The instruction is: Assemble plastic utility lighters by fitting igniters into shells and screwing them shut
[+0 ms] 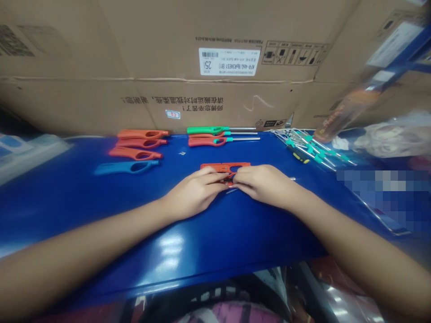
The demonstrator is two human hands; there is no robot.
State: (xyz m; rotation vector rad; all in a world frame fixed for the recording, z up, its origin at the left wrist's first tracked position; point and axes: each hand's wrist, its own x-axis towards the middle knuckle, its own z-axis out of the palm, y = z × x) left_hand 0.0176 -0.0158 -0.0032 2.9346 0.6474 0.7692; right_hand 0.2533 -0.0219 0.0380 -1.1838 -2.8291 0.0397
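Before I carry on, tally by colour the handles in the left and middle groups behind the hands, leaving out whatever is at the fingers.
Orange handles: 5
Blue handle: 1
Green handle: 1
Total: 7

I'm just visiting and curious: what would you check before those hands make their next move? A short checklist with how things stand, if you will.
1. Left hand at the orange casing: ok.
2. Right hand at the casing's other end: ok.
3. Firm grip by both hands: cannot tell; the fingers block the view.
4. Orange handles and blue handle lying apart from the hands: ok.
5. Teal-and-metal rods lying singly: not ok; they overlap in a pile.
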